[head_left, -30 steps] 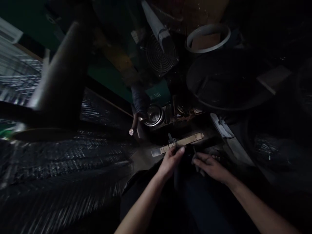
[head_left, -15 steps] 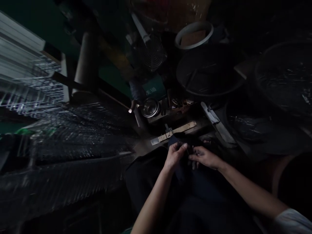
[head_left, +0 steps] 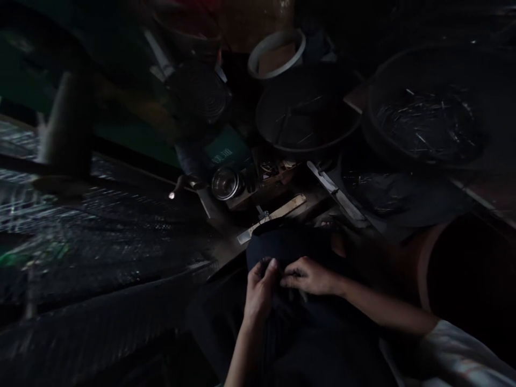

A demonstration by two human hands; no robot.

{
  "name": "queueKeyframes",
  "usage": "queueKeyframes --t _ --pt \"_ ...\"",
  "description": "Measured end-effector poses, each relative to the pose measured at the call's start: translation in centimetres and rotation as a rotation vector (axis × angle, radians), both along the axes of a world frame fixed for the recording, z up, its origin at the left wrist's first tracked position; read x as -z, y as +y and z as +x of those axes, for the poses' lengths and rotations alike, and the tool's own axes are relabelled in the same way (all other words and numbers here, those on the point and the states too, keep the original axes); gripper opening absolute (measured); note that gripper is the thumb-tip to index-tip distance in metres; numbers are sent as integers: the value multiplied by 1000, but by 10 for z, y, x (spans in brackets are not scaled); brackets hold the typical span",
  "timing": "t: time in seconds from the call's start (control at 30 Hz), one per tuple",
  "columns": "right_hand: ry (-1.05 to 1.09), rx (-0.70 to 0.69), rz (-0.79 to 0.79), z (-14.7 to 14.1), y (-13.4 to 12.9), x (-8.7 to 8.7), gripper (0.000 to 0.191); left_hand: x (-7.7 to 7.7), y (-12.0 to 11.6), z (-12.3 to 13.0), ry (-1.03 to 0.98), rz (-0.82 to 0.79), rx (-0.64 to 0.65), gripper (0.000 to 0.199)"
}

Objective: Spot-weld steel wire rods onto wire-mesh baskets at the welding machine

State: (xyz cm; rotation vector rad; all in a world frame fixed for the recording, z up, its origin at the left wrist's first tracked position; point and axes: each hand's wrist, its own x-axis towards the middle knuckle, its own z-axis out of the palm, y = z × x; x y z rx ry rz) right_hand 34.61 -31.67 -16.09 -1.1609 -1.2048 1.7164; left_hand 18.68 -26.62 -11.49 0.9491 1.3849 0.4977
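My left hand [head_left: 260, 287] is closed above the dark cloth [head_left: 282, 242] over my lap, its thumb pressed against the fingers. Just to its right, my right hand [head_left: 308, 275] has its fingers pinched together, pointing at the left one. Whatever either hand grips is too small and dark to make out. Beyond the knees lies a pale wooden strip [head_left: 288, 206] with a small metal piece fixed across it.
A round metal container [head_left: 224, 183] stands beside a green box [head_left: 228, 149]. Farther off are a dark round basin [head_left: 308, 115], a wide tub [head_left: 427, 118] with thin shiny pieces, and a white-rimmed bucket [head_left: 298, 40]. Rows of shiny wire-like pieces [head_left: 133, 226] fill the left.
The view has swung to the right, so the surroundings appear farther left. Both hands sit lower and farther left in view, still close together, with more dark cloth showing beyond them.
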Motion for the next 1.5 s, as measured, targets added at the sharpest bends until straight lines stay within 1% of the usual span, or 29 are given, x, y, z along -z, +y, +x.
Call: queueKeyframes --t 0.07,0.1,0.2,0.27,0.3,0.37,0.43,0.5,0.53,0.6,0.63,0.67,0.7,0.73,0.8,0.87,0.93,1.03,1.17,1.2,1.27,1.33,1.4,1.47,1.5 --pt "85 -15 -24 1 3 -2 49 -1 3 0 5 -33 -96 43" --pt "114 -16 -43 1 4 -2 48 -1 5 1 10 -41 -117 44" --pt "143 9 -79 2 9 2 54 -1 9 6 5 -48 -85 43" --pt "180 27 -70 3 13 7 57 0 10 13 -11 -55 -72 40" --pt "206 37 -56 5 15 10 57 1 11 17 -28 -66 -102 39" --pt "259 68 -26 11 18 14 53 4 15 26 -73 -107 -217 37" --pt "304 119 -8 19 20 19 46 9 20 34 -115 -146 -328 36" --pt "277 193 37 26 21 25 45 14 28 40 -134 -182 -368 35" --pt "236 230 79 29 22 29 53 16 32 43 -138 -205 -369 35" --pt "122 276 169 33 24 39 79 19 40 50 -161 -267 -374 34" --pt "72 279 208 35 26 44 91 20 44 54 -191 -304 -385 34" --pt "41 270 240 36 28 49 98 20 47 59 -230 -342 -403 34" --pt "26 261 270 37 31 54 102 20 50 65 -274 -374 -423 34" --pt "12 255 294 39 33 58 102 20 53 70 -317 -397 -442 33" --pt "-11 272 320 45 38 64 95 19 56 82 -380 -414 -450 30" --pt "-36 331 297 53 41 66 88 20 58 91 -398 -406 -406 27" --pt "-53 386 258 61 43 64 83 21 59 98 -409 -401 -349 26" --pt "-33 456 194 66 40 54 78 23 55 105 -435 -353 -262 25" --pt "71 569 76 61 29 35 52 16 45 111 -431 -222 -192 25" --pt "95 582 62 60 25 30 48 13 42 112 -423 -205 -186 27" --pt "148 576 53 58 16 19 50 7 36 111 -426 -203 -178 28" --pt "230 528 53 58 2 10 52 1 29 106 -463 -223 -190 23" --pt "298 500 28 59 -14 3 48 -4 18 98 -510 -226 -229 16" --pt "387 543 -50 59 -29 -1 41 -9 4 89 -552 -222 -245 14" --pt "448 575 -102 60 -35 -3 41 -12 -4 85 -568 -230 -236 13"
